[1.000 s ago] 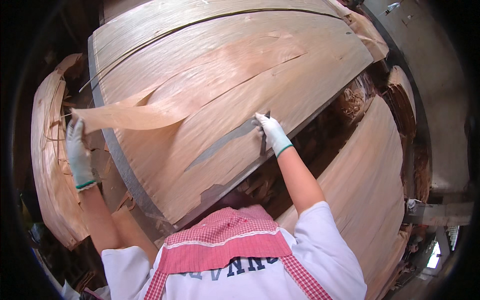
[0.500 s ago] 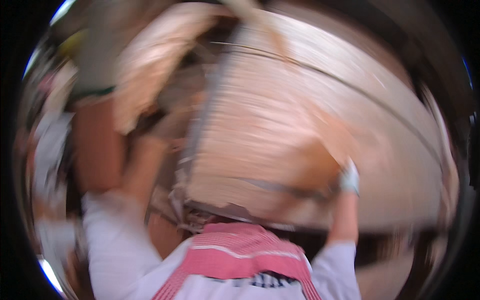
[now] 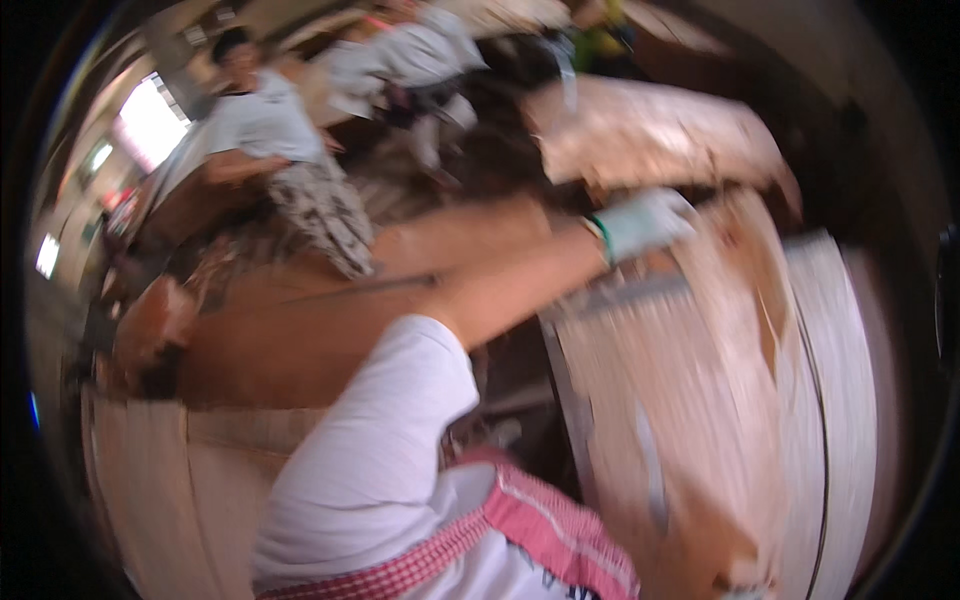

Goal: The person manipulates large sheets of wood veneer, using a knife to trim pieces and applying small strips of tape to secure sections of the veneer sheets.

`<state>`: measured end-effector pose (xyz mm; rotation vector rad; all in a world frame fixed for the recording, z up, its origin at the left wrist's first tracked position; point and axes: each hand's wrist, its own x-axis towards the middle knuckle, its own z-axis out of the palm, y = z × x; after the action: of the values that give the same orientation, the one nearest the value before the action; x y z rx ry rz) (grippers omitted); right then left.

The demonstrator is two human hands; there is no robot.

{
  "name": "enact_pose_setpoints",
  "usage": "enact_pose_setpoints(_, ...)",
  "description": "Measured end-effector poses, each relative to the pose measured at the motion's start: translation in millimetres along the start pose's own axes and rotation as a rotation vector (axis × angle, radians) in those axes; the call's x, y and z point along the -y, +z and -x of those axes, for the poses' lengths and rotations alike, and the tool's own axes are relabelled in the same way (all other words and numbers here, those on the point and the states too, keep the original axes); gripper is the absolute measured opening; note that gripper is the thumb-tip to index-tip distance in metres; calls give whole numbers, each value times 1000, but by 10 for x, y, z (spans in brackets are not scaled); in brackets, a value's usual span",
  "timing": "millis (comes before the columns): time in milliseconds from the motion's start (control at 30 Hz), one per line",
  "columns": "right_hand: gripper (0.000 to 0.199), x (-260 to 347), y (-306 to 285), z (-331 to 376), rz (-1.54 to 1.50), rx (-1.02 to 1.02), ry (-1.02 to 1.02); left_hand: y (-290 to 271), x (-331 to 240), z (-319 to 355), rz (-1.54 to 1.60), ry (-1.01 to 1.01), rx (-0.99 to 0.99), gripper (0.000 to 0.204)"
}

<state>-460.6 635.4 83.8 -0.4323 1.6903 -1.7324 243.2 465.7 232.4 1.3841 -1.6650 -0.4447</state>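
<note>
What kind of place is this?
Probably a wood workshop or small factory: the gloved left hand holds a thin wood sheet, a stack of pale sheets lies beneath, and another curved pile sits beyond.

The lifted sheet [image 3: 738,300] is matt wood, fairly smooth; the wood sheets [image 3: 622,375] below show streaky grain, though blur leaves their roughness uncertain. The glove [image 3: 638,226], sleeve [image 3: 370,435] and apron [image 3: 560,530] are matt cloth.

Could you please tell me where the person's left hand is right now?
In the head view, the left hand is right of centre, at the upper end of the thin wood sheet and just below the curved wood pile.
</note>
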Motion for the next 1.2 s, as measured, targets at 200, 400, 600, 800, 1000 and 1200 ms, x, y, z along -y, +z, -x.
enact_pose_setpoints(200,24,-374,-348,196,-86,-186,-98,378,1125,685,322,-363,-60,34)
enact_pose_setpoints(400,22,-1205,-947,994,-19,-414,260,731,1645,1392,170,-526,99,36)
enact_pose_setpoints(600,17,-1431,-1161,1091,127,-432,283,712,1914,2005,33,-670,130,50)
enact_pose_setpoints(800,27,-1389,-1206,1133,494,-582,197,667,1811,1982,5,-635,147,50)
enact_pose_setpoints(1000,40,-1000,-17,1571,644,-46,-219,540,1322,1494,146,-502,196,47)
enact_pose_setpoints(1200,65,-232,2157,2808,1201,833,-698,459,531,376,626,-425,172,40)
